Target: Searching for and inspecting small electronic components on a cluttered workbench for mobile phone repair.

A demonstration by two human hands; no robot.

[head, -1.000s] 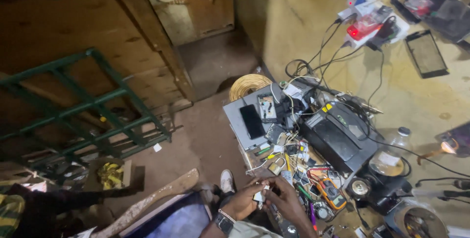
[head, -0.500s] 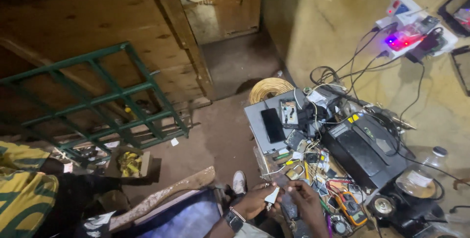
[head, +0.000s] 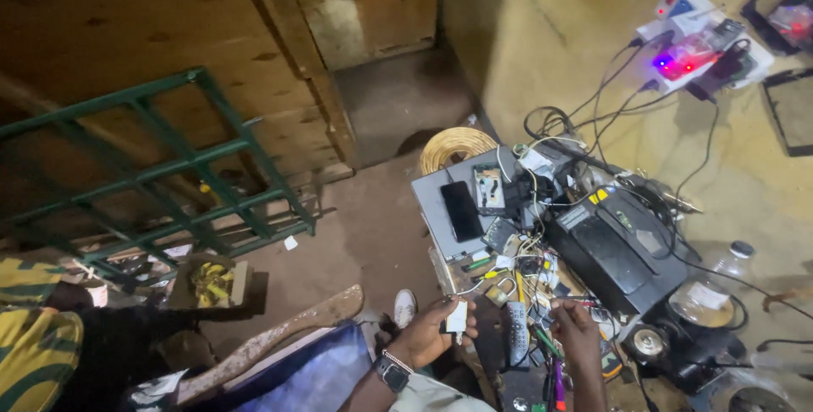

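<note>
Left hand (head: 428, 336), watch on wrist, closed around a small white rectangular part (head: 456, 317), held upright just above the near edge of the workbench (head: 449, 272), at about 6 o'clock in the frame. Right hand (head: 576, 327) to its 3 o'clock, fingertips pinched narrow over thin wires (head: 542, 293); whether it grips anything, cannot tell. Grey remote (head: 517, 331) lies between the hands. At 12 o'clock from them: grey flat box (head: 436, 209) carrying a black phone (head: 461, 210) and a small circuit board (head: 489, 188). Coiled yellow cable (head: 453, 145) behind it. Clear plastic bottle (head: 707, 289) at 3 o'clock, contents unclear.
</note>
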